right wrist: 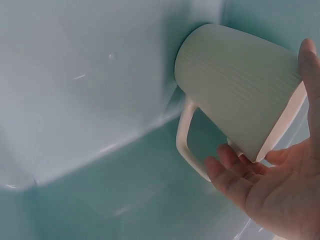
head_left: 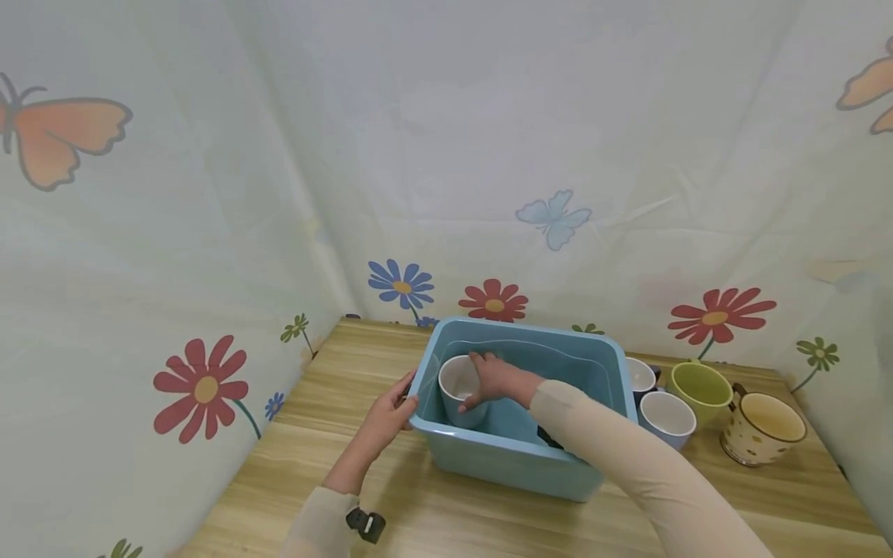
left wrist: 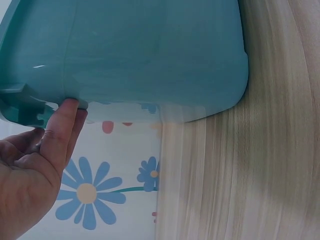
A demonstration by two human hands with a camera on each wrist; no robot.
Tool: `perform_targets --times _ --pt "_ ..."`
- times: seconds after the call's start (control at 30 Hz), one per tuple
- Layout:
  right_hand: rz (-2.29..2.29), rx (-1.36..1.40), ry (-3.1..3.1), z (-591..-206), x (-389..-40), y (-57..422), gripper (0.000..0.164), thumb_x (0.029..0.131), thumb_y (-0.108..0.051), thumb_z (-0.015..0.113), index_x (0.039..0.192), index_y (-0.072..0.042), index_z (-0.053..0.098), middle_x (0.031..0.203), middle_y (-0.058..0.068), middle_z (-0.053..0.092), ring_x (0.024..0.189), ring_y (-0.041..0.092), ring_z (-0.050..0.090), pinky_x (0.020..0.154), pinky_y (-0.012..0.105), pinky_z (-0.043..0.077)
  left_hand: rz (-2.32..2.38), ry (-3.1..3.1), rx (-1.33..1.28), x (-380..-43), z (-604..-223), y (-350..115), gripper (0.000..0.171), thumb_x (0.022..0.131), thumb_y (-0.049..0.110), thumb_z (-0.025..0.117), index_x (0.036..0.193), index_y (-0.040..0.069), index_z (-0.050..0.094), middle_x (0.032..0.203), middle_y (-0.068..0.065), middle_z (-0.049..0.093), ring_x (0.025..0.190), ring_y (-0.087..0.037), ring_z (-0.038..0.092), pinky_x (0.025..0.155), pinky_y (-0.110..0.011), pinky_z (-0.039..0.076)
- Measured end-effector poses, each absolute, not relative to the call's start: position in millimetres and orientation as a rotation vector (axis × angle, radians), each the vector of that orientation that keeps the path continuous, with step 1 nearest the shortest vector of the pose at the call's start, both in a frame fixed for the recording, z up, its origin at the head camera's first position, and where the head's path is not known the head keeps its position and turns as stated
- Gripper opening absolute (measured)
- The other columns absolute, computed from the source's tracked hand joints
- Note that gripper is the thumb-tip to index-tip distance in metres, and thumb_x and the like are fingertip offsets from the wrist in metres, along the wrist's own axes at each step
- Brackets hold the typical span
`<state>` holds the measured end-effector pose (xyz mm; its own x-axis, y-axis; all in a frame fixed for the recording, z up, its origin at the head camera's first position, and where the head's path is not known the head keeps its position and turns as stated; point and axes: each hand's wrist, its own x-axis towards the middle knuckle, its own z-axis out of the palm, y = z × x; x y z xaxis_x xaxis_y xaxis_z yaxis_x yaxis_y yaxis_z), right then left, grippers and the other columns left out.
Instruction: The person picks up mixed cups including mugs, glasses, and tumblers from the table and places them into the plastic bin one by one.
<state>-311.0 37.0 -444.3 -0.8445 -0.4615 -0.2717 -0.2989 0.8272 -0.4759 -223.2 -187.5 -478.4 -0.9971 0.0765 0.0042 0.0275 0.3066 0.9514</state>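
Observation:
A light blue plastic bin (head_left: 502, 466) stands on the wooden table. My left hand (head_left: 386, 415) grips its left rim, the thumb over the edge and the fingers under it. In the left wrist view the fingers (left wrist: 59, 132) press up beneath the rim at the bin's end wall. Reaching into the bin, my right hand (head_left: 495, 380) holds a pale ribbed mug (right wrist: 235, 82) by its rim. The mug stands in the bin's left end, its mouth facing up in the head view. Its handle (right wrist: 185, 135) shows beside my curled fingers.
Just right of the bin are a dark mug with a white inside (head_left: 640, 375), a light blue mug (head_left: 667, 415), a green mug (head_left: 701, 387) and a cream spotted mug (head_left: 767, 426). A flowered curtain (head_left: 446, 194) hangs behind and at both sides of the table (head_left: 349, 364).

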Motion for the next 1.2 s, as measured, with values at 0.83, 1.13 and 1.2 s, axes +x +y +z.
perform_targets --times 0.83,1.13,1.2 --pt "-0.609 -0.749 2.540 -396 -319 77 0.066 0.089 -0.029 0.079 0.143 -0.001 0.057 0.136 0.020 0.065 0.120 0.032 0.062 0.104 0.048 0.055 1.821 2.501 0.119 -227 -474 -187 0.058 0.100 0.010 0.051 0.157 0.004 0.039 0.146 -0.031 0.054 0.111 -0.030 0.065 0.070 -0.026 0.058" --pt "-0.697 -0.761 2.599 -356 -303 103 0.060 0.091 -0.033 0.076 0.141 -0.003 0.060 0.121 0.015 0.071 0.105 0.024 0.065 0.090 0.037 0.060 1.824 2.488 0.089 -224 -475 -187 0.059 0.099 0.009 0.052 0.157 0.004 0.039 0.146 -0.031 0.054 0.113 -0.032 0.066 0.071 -0.029 0.060" --pt "-0.730 -0.786 2.621 -352 -300 109 0.058 0.091 -0.033 0.075 0.139 -0.003 0.061 0.118 0.015 0.072 0.101 0.023 0.066 0.087 0.035 0.060 1.834 2.484 0.086 -225 -476 -187 0.059 0.099 0.009 0.052 0.157 0.004 0.039 0.144 -0.031 0.055 0.111 -0.030 0.066 0.070 -0.028 0.059"
